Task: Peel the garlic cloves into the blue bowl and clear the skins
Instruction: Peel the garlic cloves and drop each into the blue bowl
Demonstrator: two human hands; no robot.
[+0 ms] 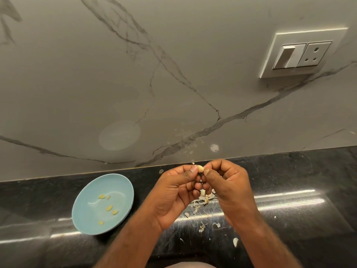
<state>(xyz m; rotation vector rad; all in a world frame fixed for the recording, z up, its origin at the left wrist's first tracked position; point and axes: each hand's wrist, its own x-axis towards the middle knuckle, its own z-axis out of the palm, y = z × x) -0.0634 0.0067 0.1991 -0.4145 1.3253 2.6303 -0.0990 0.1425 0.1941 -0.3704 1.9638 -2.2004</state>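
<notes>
Glossy black stone counter point(289, 190) carries papery skins point(202, 200) and a round blue bowl point(85, 213). Left hand point(173, 192) and right hand point(229, 182) pinch one pale garlic clove point(200, 168).

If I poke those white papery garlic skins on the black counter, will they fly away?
Probably very light: the thin white papery garlic skins lie as curled, scattered flakes. They would likely flutter or skid on the glossy black counter, and look floppy.
</notes>
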